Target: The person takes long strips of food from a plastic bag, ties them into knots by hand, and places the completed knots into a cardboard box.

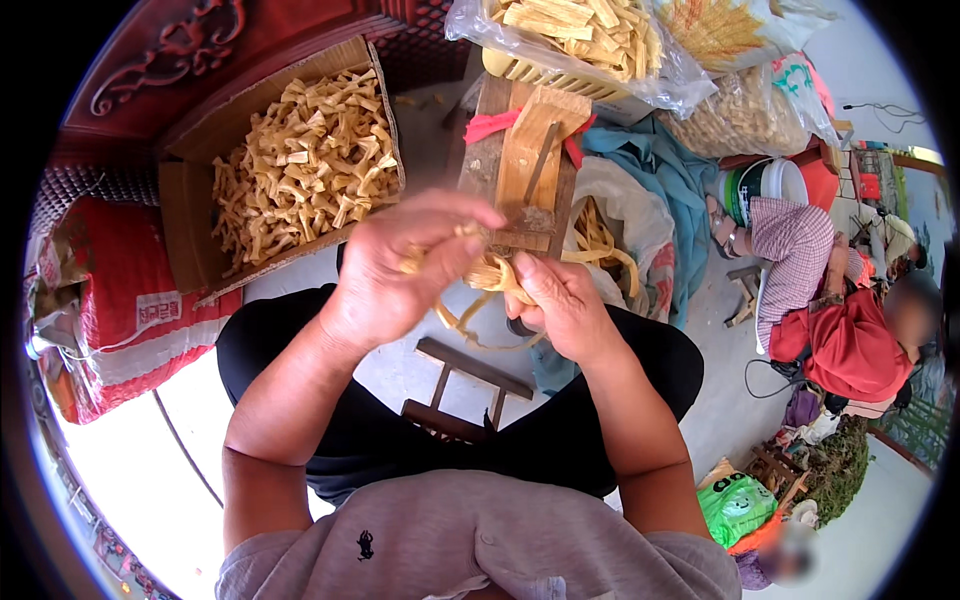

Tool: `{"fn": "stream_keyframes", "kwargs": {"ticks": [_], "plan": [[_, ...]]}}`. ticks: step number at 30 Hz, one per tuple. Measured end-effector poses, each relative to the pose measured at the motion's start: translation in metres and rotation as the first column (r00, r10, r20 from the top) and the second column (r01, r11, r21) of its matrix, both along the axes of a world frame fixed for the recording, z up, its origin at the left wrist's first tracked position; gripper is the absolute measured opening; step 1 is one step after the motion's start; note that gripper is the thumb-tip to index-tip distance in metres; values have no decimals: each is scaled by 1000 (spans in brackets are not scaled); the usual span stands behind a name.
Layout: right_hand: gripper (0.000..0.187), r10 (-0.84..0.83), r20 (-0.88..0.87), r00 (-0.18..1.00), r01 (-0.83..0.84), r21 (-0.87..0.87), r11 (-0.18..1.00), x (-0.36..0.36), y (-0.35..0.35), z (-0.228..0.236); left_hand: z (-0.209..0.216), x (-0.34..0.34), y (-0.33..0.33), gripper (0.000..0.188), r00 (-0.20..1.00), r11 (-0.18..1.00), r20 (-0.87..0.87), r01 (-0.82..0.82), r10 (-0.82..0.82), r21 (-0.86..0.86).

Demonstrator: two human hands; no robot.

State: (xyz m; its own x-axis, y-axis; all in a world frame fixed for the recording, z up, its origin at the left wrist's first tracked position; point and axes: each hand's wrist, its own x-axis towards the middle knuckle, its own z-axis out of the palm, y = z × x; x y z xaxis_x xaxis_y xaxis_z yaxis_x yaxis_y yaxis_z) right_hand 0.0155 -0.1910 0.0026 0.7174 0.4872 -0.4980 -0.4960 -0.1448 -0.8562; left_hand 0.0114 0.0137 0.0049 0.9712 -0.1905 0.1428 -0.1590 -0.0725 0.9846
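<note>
Between my hands is a small bundle of pale yellow, bendy strips (492, 274), with a loose strip (455, 322) looping below it. My right hand (562, 305) is closed, pinching the bundle between thumb and fingers. On the other side, my left hand (395, 265) has a yellow strip between its thumb and index finger; its fingertips are slightly smeared by motion. Just beyond my hands stands a wooden block (535, 150) with a slot or blade-like bar, fixed on a wooden bench (484, 165) and tied with red cloth.
At the far left, a cardboard box (172, 225) holds many yellow knot-shaped pieces (305, 160). A plastic-lined yellow basket (550, 75) carries flat strips. A white sack (640, 215) with longer strips lies right of the bench. A low stool frame (470, 375) stands between my legs. Another person (840, 335) sits at right.
</note>
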Motion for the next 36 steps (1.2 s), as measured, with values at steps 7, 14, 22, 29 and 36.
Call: {"fn": "stream_keyframes", "kwargs": {"ticks": [7,14,22,29,36], "plan": [[40,-143,-162,976,184,277,943,1,-3,-2,6,0,6,26,898,972,-432,-164,78,-167],[22,-213,-276,937,294,300,907,0,-10,-4,-5,-1,4,41,756,855,-574,-36,-315,-517],[20,-189,-357,915,317,342,885,0,-13,-8,-4,-2,-14,35,738,884,-575,61,-352,-463],[18,-141,-244,960,204,258,944,2,-26,5,-7,-10,-5,9,839,903,-500,-23,-216,-430],[17,-287,496,820,407,-153,900,23,-18,-11,-17,17,-33,17,824,940,-567,-207,18,-272]]}}
